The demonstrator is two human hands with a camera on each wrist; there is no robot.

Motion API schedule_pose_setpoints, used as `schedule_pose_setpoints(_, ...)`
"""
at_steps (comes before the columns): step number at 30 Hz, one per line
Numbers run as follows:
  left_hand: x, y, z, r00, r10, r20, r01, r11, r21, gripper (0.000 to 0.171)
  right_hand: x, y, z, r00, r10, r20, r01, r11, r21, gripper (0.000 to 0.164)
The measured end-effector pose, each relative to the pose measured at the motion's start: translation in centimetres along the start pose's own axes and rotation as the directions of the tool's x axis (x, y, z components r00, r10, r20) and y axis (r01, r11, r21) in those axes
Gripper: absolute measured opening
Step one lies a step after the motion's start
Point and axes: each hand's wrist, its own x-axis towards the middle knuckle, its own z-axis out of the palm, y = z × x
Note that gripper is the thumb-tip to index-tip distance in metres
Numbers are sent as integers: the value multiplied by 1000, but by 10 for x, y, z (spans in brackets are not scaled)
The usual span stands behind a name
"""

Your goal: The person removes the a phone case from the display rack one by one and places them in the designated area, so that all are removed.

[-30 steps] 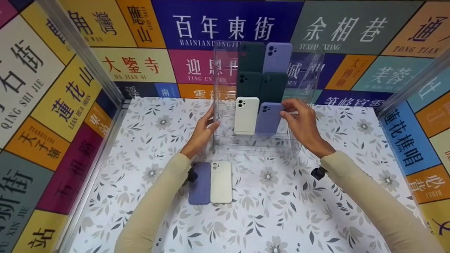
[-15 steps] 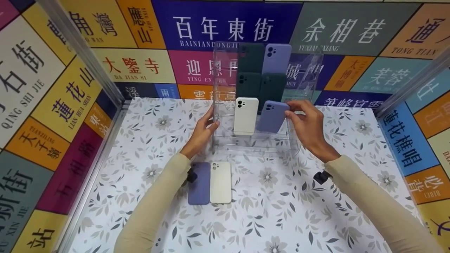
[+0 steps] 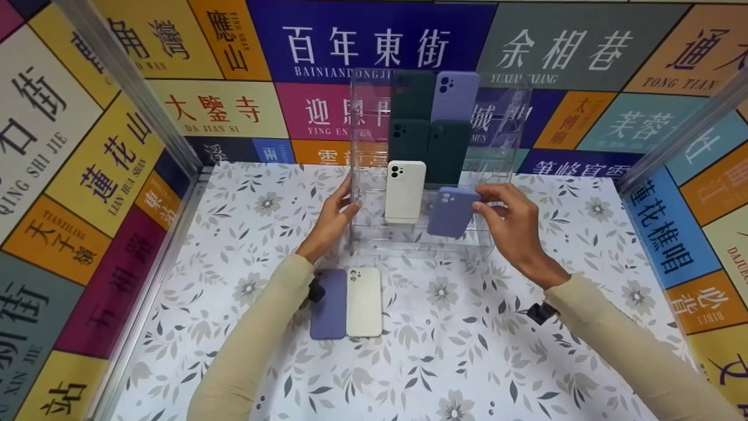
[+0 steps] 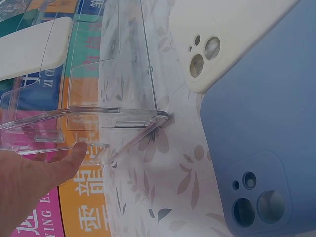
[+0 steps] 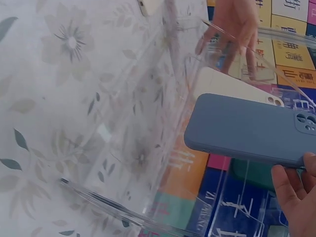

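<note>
In the head view my right hand (image 3: 511, 231) pinches a purple phone case (image 3: 453, 211) by its upper right edge between thumb and fingers. The case hangs tilted in front of the lowest tier of a clear acrylic display stand (image 3: 374, 237). My left hand (image 3: 328, 225) holds the stand's left side panel; the left wrist view shows fingers (image 4: 74, 158) at the panel's edge. A white phone case (image 3: 404, 192) stands in the lowest tier, left of the held one. Above it are dark green cases (image 3: 447, 152) and a lighter purple case (image 3: 456, 96).
Nearer me, a second purple case (image 3: 328, 304) and a cream case (image 3: 364, 302) lie side by side on the floral tabletop (image 3: 444, 362), by my left forearm. Printed sign panels (image 3: 374, 41) wall the back and both sides.
My right hand has drawn the purple case out of the stand's lowest tier, tilting it and bringing it toward me and slightly down. The left hand stays at the stand.
</note>
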Motion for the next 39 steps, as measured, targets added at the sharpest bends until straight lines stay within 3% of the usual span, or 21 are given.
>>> schedule_pose_setpoints(13, 0, -2, -1, 1000, 11, 1, -11, 1000, -17, 76, -41, 6, 16, 996, 46, 83, -50, 998, 48, 25)
schedule_pose_setpoints(22, -1, -3, -1, 1000, 4, 1, -4, 1000, -21, 77, -63, 3, 26, 971, 186, 153, -208, 968, 143, 28)
schedule_pose_setpoints(27, -2, -3, -1, 1000, -10, 3, 10, 1000, -29, 77, -71, 2, 32, 933, 301, 195, -335, 925, 176, 30)
schedule_pose_setpoints(32, -2, -3, -2, 1000, -7, 2, 7, 999, -36, 77, -75, 1, 39, 873, 411, 262, -464, 865, 192, 28)
schedule_pose_setpoints(39, 0, -2, -1, 1000, 4, 6, -4, 1000, -16, 76, -77, 4, 49, 803, 485, 347, -564, 806, 180, 27)
